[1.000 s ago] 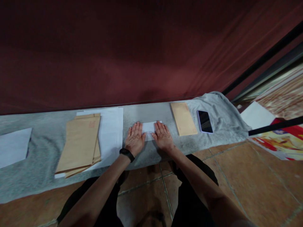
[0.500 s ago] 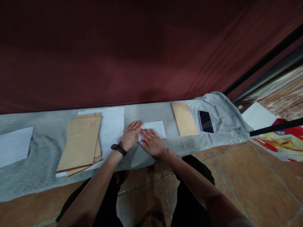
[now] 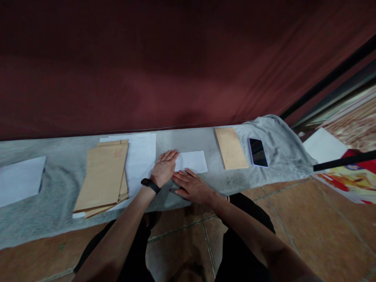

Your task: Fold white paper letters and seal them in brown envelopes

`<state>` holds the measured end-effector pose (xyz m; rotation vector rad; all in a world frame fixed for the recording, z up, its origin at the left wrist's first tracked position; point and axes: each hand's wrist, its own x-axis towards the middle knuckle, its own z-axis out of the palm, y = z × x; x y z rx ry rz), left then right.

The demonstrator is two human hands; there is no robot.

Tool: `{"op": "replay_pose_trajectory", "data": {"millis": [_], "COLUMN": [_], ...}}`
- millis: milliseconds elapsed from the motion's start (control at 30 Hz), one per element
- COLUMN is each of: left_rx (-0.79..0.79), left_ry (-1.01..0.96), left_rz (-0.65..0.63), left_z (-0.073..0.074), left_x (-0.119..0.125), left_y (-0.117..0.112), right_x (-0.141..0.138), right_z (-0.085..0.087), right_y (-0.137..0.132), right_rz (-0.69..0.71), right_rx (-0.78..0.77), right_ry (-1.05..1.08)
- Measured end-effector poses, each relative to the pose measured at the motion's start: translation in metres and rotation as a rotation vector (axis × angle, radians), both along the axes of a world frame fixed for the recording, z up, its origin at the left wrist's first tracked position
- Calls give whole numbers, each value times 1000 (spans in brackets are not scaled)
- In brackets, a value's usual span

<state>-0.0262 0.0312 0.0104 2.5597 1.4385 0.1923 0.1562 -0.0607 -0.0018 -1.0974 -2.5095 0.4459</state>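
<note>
A small white sheet of paper point(image 3: 194, 161), apparently folded, lies flat on the grey cloth in front of me. My left hand point(image 3: 165, 166) rests flat across its left end, fingers stretched out and pointing away to the right. Along the near edge of the paper lies my right hand point(image 3: 192, 187), its fingers extended and the fingertips close to my left hand. Neither hand grips anything. Left of my left hand are larger white sheets point(image 3: 142, 156), partly under a stack of brown envelopes point(image 3: 102, 176).
A brown envelope stack point(image 3: 231, 149) and a phone point(image 3: 258, 152) lie to the right on the grey cloth point(image 3: 282, 156). Another white sheet point(image 3: 20, 180) is at the far left. A dark red curtain point(image 3: 176, 78) rises behind. Tiled floor point(image 3: 293, 219) shows below.
My right hand has slid toward me, off the middle of the small paper to its near edge. My left hand stays on the left end. The view has shifted slightly.
</note>
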Motion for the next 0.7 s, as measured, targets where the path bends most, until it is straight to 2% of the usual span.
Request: {"op": "replay_pose_trajectory", "data": {"millis": [133, 200, 300, 400, 567, 700], "left_rx": [55, 79, 56, 35, 87, 109], "left_ry": [-8, -23, -31, -14, -4, -13], "left_rz": [52, 28, -61, -71, -27, 45], "left_z": [3, 3, 1, -4, -14, -20], "left_x": [11, 20, 33, 44, 52, 52], "left_y": [-4, -6, -12, -19, -26, -27], "right_x": [9, 15, 27, 35, 35, 35], "right_z": [7, 11, 13, 7, -11, -17], "right_y": [3, 8, 19, 30, 36, 36], "right_rz": [37, -64, -318, -448, -483, -549], "right_rx": [-96, -129, -110, -54, 35, 74], "right_ry": [198, 321, 389, 279, -34, -133]}}
